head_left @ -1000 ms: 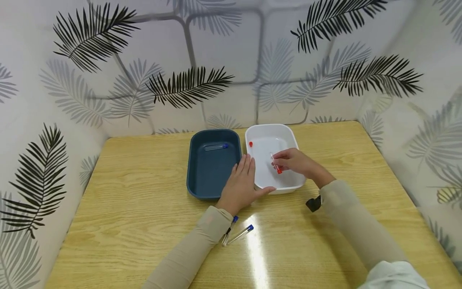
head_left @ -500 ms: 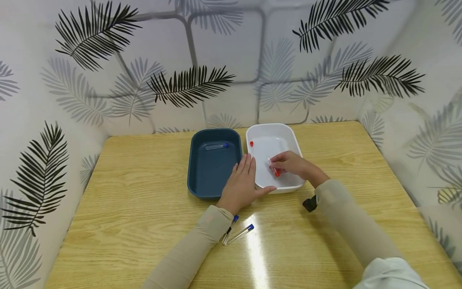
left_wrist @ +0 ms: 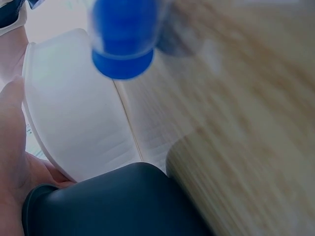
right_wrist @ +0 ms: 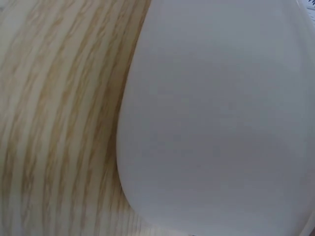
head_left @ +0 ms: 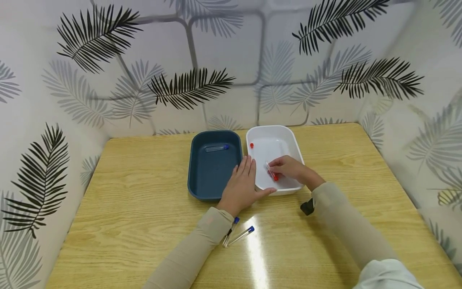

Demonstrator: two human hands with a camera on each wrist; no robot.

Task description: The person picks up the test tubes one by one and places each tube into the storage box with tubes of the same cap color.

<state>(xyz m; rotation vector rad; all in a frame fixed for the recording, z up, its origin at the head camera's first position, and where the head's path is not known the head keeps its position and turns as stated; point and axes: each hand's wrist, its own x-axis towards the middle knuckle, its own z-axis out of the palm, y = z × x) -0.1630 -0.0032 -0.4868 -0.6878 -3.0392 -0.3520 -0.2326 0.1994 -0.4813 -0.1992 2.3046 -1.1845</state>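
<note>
My right hand reaches into the white tub and pinches a clear test tube with a red cap. The tube slants low over the tub's floor, cap toward the near side. Fingers straight, my left hand rests across the adjoining rims of the white tub and the dark blue tub, thumb along the white tub's near edge. A small red cap shows at the white tub's far left. In the dark tub lies a blue-capped test tube. The right wrist view shows just the white tub's outer wall and table.
Two more blue-capped tubes lie on the wooden table by the left forearm. A blue cap looms close in the left wrist view. Behind the table stands a leaf-patterned wall.
My right hand has moved down and slightly left inside the white tub, lowering the red-capped tube toward its near part. The left hand has stayed in place.
</note>
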